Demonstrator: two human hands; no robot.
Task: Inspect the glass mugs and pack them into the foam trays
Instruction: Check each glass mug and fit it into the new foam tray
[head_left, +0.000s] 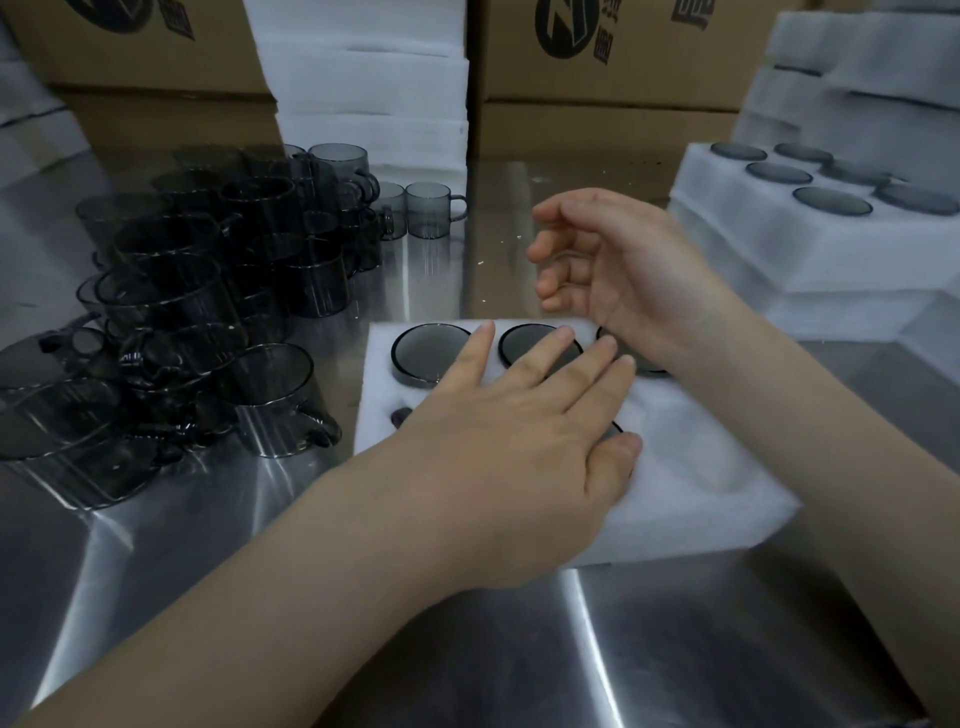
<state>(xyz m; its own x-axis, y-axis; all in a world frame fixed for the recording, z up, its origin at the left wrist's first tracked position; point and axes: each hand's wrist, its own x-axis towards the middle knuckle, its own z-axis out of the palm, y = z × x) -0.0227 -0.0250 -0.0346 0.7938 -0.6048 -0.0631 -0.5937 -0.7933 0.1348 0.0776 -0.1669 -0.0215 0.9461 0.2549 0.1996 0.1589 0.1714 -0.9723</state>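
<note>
The left hand (509, 431) lies flat on top of the white foam tray (701, 483). Its fingers (530, 366) are straight and spread out, and they press down on the tray without holding anything. The thumb rests on the foam at the near side. The right hand (623, 270) hangs in the air just above the far edge of the tray. Its fingers are loosely bent with a gap between them and the thumb, and nothing is in it. Round smoky grey glass mugs (426, 353) sit in the holes of the tray, so only their round tops show. Three are in the far row, and the one on the right is partly hidden by the right wrist. The left hand covers most of the near row, so I cannot tell how many are there. The tray sits on a shiny metal table (623, 649). To the left is a big pile of loose dark glass mugs (208, 291), some stacked and some lying on their sides. Two small mugs (428, 208) stand upright behind the pile. On the right, well apart, is a stack of filled foam trays (753, 244). Brown cardboard boxes (597, 62) and thick white foam sheets (363, 78) stand at the back.
</note>
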